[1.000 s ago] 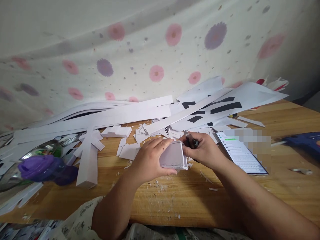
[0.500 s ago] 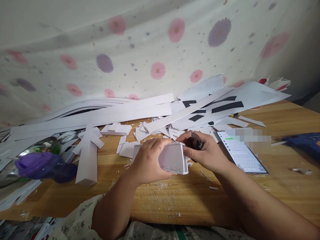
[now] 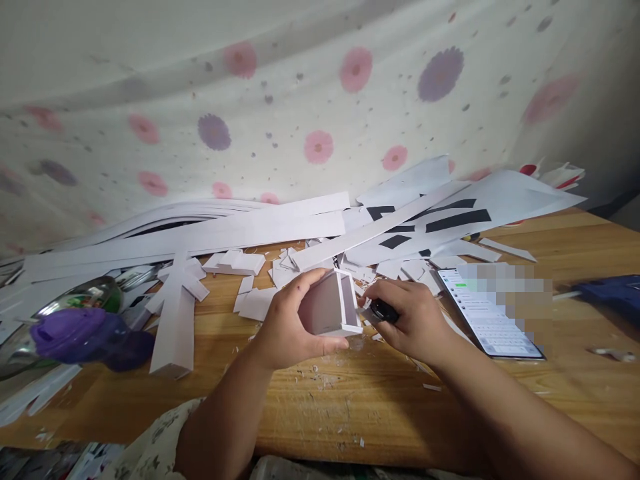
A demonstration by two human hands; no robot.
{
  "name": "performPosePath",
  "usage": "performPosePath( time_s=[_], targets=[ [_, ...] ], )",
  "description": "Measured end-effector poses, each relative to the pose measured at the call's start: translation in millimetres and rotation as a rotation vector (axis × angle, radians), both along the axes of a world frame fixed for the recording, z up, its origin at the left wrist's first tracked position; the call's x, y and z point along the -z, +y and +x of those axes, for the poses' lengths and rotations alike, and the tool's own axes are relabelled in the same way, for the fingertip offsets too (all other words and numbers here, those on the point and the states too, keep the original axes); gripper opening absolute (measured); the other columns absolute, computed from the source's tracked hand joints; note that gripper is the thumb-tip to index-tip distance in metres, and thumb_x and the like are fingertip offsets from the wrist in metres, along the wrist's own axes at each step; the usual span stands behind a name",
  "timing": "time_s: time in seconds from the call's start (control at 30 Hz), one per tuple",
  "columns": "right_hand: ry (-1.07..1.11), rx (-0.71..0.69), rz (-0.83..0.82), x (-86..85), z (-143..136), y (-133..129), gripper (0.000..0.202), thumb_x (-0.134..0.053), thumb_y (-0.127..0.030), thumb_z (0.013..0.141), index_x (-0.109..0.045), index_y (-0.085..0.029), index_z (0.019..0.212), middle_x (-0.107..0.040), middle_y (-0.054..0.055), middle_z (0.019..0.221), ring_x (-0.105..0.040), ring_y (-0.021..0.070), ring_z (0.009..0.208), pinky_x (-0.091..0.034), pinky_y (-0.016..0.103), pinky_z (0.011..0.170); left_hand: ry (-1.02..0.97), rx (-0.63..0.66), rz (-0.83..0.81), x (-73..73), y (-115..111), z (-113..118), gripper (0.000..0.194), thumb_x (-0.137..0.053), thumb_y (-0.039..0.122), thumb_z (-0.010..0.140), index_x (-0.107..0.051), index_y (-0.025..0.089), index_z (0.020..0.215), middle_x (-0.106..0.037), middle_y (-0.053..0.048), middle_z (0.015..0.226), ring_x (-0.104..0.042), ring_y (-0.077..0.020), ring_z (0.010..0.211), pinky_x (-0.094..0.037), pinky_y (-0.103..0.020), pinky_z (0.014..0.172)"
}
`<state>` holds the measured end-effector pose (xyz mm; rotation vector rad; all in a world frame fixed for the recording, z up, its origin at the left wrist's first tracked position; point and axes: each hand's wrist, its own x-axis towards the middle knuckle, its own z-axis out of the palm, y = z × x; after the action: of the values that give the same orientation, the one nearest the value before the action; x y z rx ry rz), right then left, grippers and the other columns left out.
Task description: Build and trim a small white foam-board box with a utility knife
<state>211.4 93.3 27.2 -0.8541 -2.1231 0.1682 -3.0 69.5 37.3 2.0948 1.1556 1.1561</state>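
My left hand (image 3: 290,327) is closed round a small white foam-board box (image 3: 325,303), thumb below and fingers over the top. The box is tilted, with its framed open end turned to the right. Just right of that end, my right hand (image 3: 413,320) grips a black utility knife (image 3: 384,310). Most of the knife is hidden by the fingers, and its blade is hard to make out. A small gap shows between the knife hand and the box rim.
White board strips (image 3: 250,230) and cut scraps (image 3: 250,300) lie behind the hands. A phone (image 3: 487,313) with a lit screen and a blue glue gun (image 3: 610,297) are at right. A purple-lidded bottle (image 3: 95,337) and a T-shaped white piece (image 3: 175,327) sit left.
The left hand has turned the box so its open end shows more and sits slightly further left. My right hand has drawn back from the box's edge and moved a little lower.
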Motion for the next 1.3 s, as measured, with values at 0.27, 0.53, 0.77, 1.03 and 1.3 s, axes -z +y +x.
performPosePath(
  time_s=[0.27, 0.53, 0.77, 1.03, 1.3],
  targets=[
    [-0.047, 0.094, 0.214, -3.6, -3, -6, 0.011, -0.048, -0.014, 0.071, -0.057, -0.017, 0.074, -0.061, 0.001, 0.059, -0.052, 0.0129, 0.05, -0.034, 0.023, 0.049, 0.076, -0.002, 0.005, -2.8, -3, 7, 0.084, -0.086, 0.035, 0.052, -0.048, 0.024, 0.125, -0.06, -0.007, 0.12, -0.058, -0.0268, 0.107, -0.047, -0.039, 0.093],
    [-0.144, 0.196, 0.282, -4.5, -5, -3, 0.016, -0.042, -0.012, 0.06, -0.054, -0.019, 0.069, -0.057, 0.0, 0.054, -0.05, 0.0133, 0.048, -0.029, 0.023, 0.047, 0.207, -0.032, 0.124, -4.0, -8, 11, 0.082, -0.085, 0.032, 0.052, -0.046, 0.025, 0.124, -0.062, -0.007, 0.12, -0.059, -0.0266, 0.108, -0.048, -0.04, 0.092],
    [-0.147, 0.232, 0.261, -2.8, -6, 0, 0.019, -0.041, -0.012, 0.06, -0.057, -0.017, 0.067, -0.06, 0.001, 0.053, -0.051, 0.0133, 0.045, -0.029, 0.023, 0.045, 0.306, -0.071, 0.206, -4.8, -12, 14, 0.081, -0.083, 0.032, 0.054, -0.044, 0.025, 0.124, -0.062, -0.009, 0.12, -0.06, -0.0272, 0.107, -0.048, -0.043, 0.092],
    [-0.066, 0.217, 0.179, -2.9, -4, 2, 0.015, -0.044, -0.013, 0.068, -0.058, -0.017, 0.068, -0.061, 0.001, 0.055, -0.052, 0.0124, 0.045, -0.033, 0.021, 0.046, 0.335, -0.02, 0.194, -5.0, -15, 16, 0.081, -0.082, 0.033, 0.055, -0.042, 0.025, 0.126, -0.062, -0.007, 0.12, -0.059, -0.025, 0.107, -0.048, -0.041, 0.093],
    [-0.099, 0.344, -0.17, 3.9, -6, 9, 0.014, -0.049, -0.027, 0.081, -0.06, -0.019, 0.083, -0.068, 0.004, 0.073, -0.06, 0.0158, 0.062, -0.037, 0.024, 0.056, 0.453, -0.001, 0.173, -6.0, -11, 6, 0.076, -0.078, 0.03, 0.06, -0.042, 0.027, 0.128, -0.06, -0.006, 0.125, -0.058, -0.0255, 0.11, -0.048, -0.039, 0.094]
  ],
)
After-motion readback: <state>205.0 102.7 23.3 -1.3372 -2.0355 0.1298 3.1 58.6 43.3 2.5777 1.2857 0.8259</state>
